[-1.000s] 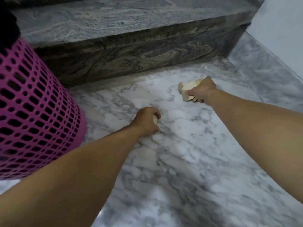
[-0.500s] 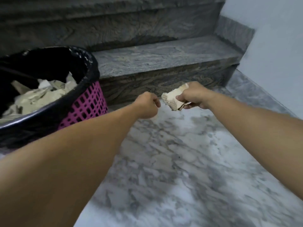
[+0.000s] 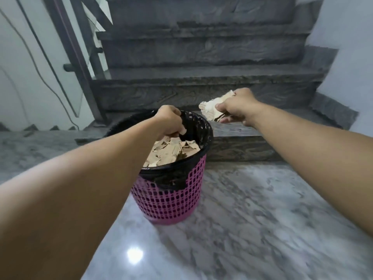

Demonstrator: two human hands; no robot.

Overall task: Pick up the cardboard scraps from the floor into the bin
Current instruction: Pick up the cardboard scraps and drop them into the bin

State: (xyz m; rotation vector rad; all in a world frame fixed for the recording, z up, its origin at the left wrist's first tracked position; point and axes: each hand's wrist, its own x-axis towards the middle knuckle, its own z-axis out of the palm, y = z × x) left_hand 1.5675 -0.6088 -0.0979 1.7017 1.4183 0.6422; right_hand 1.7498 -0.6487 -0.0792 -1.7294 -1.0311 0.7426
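A pink mesh bin (image 3: pixel 171 201) with a black liner stands on the marble floor, and several tan cardboard scraps (image 3: pixel 169 152) are piled inside it. Over the bin's opening, my left hand (image 3: pixel 168 122) is closed on a small cardboard scrap (image 3: pixel 183 131) that peeks from under the fingers. To the right of the bin's rim and above the lowest stair, my right hand (image 3: pixel 236 107) grips a bunch of cardboard scraps (image 3: pixel 212 110).
Dark stone stairs (image 3: pixel 201 73) rise just behind the bin. A dark railing post (image 3: pixel 70 57) stands at the back left and a pale wall (image 3: pixel 351 57) closes the right. White-grey marble floor (image 3: pixel 252 229) spreads in front and to the right.
Both hands rose from the floor with their scraps. My left hand has moved over the bin's opening and my right hand has come beside the rim; the view tilted up to the stairs.
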